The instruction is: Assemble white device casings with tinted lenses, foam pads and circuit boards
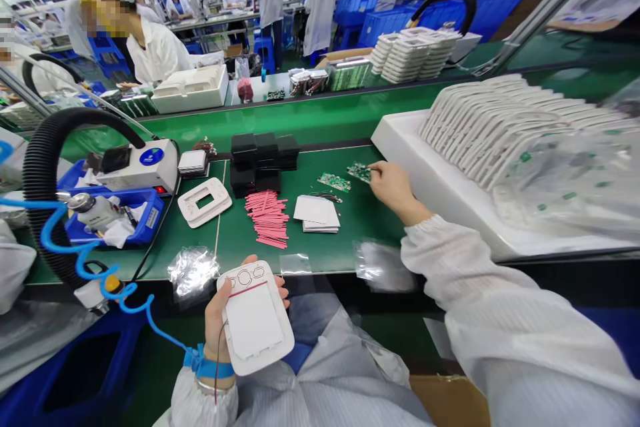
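Note:
My left hand (218,320) grips a white plastic device housing (284,330) near the table's front edge. A white rectangular panel (254,321) lies in it under a thin red strip, and a dark thin wire hangs down by the wrist. Further right, my right hand (393,190) pinches the end of a green circuit board (359,172) on or just over the green mat; any gap underneath is hard to judge. Another circuit board (334,181) lies beside it. Nearer me are a stack of white panels (317,212) with thin wires and a pile of pink-red strips (269,219).
A white foam box (400,137) of upright white housings fills the right side. Black blocks (256,153) stand at the mat's back. Left are another white housing (205,201), a blue tray (145,223) and a black hose (37,167). A coiled blue cord (135,293) runs to my left wrist.

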Available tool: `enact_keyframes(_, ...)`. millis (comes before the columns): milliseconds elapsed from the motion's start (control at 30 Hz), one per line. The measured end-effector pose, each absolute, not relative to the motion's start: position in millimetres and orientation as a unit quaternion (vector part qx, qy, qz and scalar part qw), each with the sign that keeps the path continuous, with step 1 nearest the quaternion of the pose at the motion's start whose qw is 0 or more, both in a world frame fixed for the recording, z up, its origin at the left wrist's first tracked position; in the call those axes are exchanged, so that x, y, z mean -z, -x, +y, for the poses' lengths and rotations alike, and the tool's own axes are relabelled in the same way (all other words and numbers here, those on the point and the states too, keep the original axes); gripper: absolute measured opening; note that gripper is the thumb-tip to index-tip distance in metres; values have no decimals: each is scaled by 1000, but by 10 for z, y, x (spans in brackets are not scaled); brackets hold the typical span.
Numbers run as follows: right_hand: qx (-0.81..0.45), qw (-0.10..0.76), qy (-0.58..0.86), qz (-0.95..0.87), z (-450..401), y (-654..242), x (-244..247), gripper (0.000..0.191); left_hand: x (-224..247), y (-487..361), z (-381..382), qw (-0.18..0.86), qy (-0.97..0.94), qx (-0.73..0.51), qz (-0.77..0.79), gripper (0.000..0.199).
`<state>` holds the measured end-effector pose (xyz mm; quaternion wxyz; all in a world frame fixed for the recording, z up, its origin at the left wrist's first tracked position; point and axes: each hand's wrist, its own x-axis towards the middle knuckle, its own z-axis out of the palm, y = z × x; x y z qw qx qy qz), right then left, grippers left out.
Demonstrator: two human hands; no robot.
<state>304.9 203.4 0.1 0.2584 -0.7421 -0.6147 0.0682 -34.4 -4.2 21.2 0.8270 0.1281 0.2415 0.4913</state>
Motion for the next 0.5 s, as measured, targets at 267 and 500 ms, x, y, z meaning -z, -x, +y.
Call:
enact_keyframes(267, -130, 223, 714, -651, 1292, -3343, 144, 30, -180, 314, 8, 839, -131, -473, 233, 68)
enact_keyframes(500, -89, 268, 626, -727, 1123, -3298, 275, 48, -206, 248, 45, 838, -119, -468, 254, 75)
